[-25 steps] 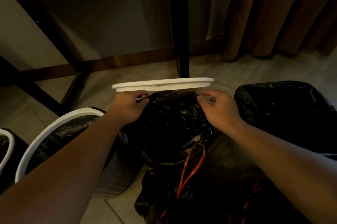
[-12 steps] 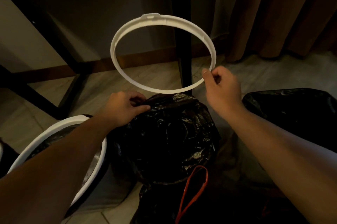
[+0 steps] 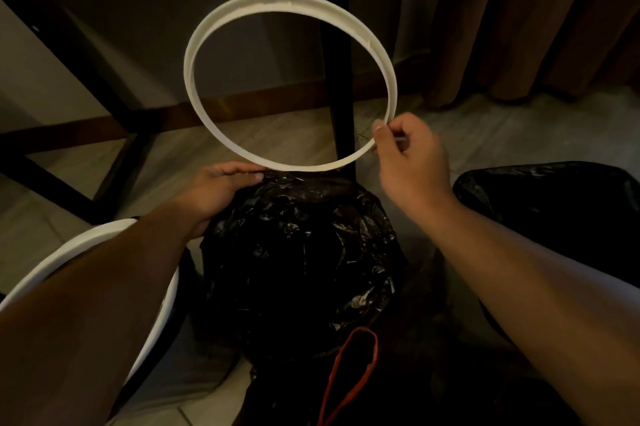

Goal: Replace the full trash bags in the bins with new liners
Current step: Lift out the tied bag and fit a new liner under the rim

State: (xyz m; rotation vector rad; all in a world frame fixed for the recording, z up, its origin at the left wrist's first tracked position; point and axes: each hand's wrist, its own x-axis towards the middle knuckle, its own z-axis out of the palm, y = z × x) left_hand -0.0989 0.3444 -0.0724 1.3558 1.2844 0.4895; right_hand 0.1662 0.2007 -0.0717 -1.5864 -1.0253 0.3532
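Far left and low down, a white round plastic bin rim (image 3: 86, 242) curves up from the edge. Most of it is hidden under the left arm, and the inside of that bin is too dark to make out.

Behind it, black metal table legs (image 3: 104, 93) cross the pale tiled floor (image 3: 284, 134). Their tops are cut off.

The left hand (image 3: 214, 193) rests on top of the black crinkly plastic trash bag (image 3: 301, 252) in the middle. Its fingers lie mostly straight on the plastic. The bag is puffed up and shiny. It covers the bin under it, so the bin cannot be seen.

Above the bag, a thin white plastic ring (image 3: 294, 1) is held up in the air, tipped so you can look through it. It has a small tab at the top. Its low edge is just above the bag.

A black upright post (image 3: 341, 96) stands behind the ring.

Low down, a loop of orange string (image 3: 356, 356) lies in the dark. Its lower end runs out of view.

The right hand (image 3: 412, 162) pinches the ring's lower right edge between thumb and curled fingers.

Far right, another black plastic bag (image 3: 554, 200) sits open, cut off by the edge. Brown curtains (image 3: 519, 10) hang behind it.
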